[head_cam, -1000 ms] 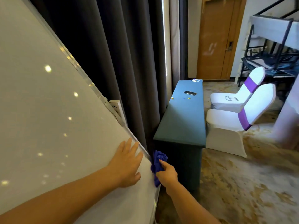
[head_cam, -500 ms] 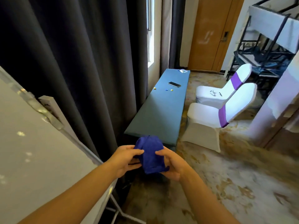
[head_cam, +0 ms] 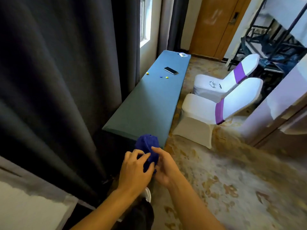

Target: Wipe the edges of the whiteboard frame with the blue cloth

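Note:
The blue cloth (head_cam: 147,146) is bunched up between both hands, in front of me at the near end of a long table. My left hand (head_cam: 135,170) grips its lower left side with curled fingers. My right hand (head_cam: 163,165) holds its right side, thumb on top. Only a corner of the whiteboard (head_cam: 29,206) shows at the bottom left, with its grey frame edge (head_cam: 38,180) running along the top. Both hands are well clear of the frame.
A long teal table (head_cam: 149,105) runs away from me beside dark curtains (head_cam: 49,80), carrying a phone (head_cam: 170,70) and small coloured bits. Two white covered chairs (head_cam: 199,113) with purple bands stand to its right. Patterned carpet lies to the right; a wooden door (head_cam: 214,25) is at the back.
My right hand took the cloth off the whiteboard's edge and my left hand left the board. Both hands now hold the cloth together, and the view has swung right, away from the board.

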